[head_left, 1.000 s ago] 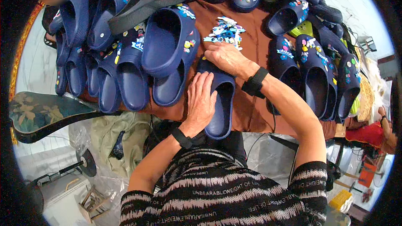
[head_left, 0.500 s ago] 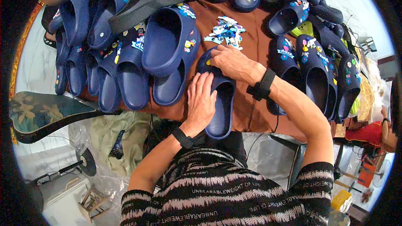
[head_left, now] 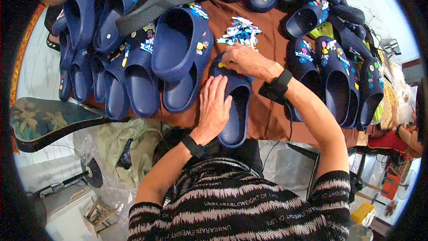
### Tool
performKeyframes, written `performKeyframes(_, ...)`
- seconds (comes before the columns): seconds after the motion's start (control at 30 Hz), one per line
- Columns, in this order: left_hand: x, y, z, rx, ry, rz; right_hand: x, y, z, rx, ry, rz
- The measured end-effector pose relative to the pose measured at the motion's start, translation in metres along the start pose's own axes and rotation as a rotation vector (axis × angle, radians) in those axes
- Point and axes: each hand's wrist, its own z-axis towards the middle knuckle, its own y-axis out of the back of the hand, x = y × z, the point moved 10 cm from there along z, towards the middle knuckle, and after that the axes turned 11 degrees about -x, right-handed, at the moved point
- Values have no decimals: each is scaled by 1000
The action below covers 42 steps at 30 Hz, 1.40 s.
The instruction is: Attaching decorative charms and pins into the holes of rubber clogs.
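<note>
Flower-patterned panel: a dark, rounded panel [head_left: 53, 118] at far left, just beside the table.
Left-hand clogs: a crowd of navy clogs [head_left: 141, 87], many trimmed with bright charms, some overlapping.
Black clog: one black clog [head_left: 156, 6] lying tilted across the navy ones.
Left hand: the person's left hand [head_left: 214, 107] lies along the left side of the middle clog, touching it; its grip is spread, fingers straight, thumb apart at the opening.
Middle clog: a navy clog [head_left: 234, 122] on the table, between both hands, its toe pointing away from the person.
Yellow charm: a small piece [head_left: 221, 64] at the toe, by the right fingertips.
Charm pile: loose white and blue charms [head_left: 241, 32] beyond the toe.
Right hand: the right hand [head_left: 249, 62] bends over the toe, fingertips bunched; whether its grip clamps the charm cannot be told.
Table: brown-covered [head_left: 272, 111].
Right-hand clogs: more decorated navy clogs [head_left: 336, 91].
</note>
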Motion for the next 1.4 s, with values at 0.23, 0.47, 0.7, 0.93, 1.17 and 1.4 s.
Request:
performKeyframes(0.23, 1, -1, 2, 21, -6, -58, -13, 0, -3, -86, 21, 143)
performKeyframes(0.47, -3, 2, 9, 36, 3, -105, -10, 11, -12, -208, 44, 56)
performKeyframes(0.7, 4, -14, 11, 96, 2, -68, 12, -9, -22, -130, 116, -381)
performKeyframes(0.93, 2, -10, 12, 51, -9, -105, 0, -4, -16, -104, -6, -149)
performKeyframes(1.17, -3, -8, 10, 29, -32, -99, -129, 53, -47, -556, -491, 102)
performKeyframes(1.4, 1, -7, 8, 15, -15, -89, -144, 30, -14, -498, -439, -56)
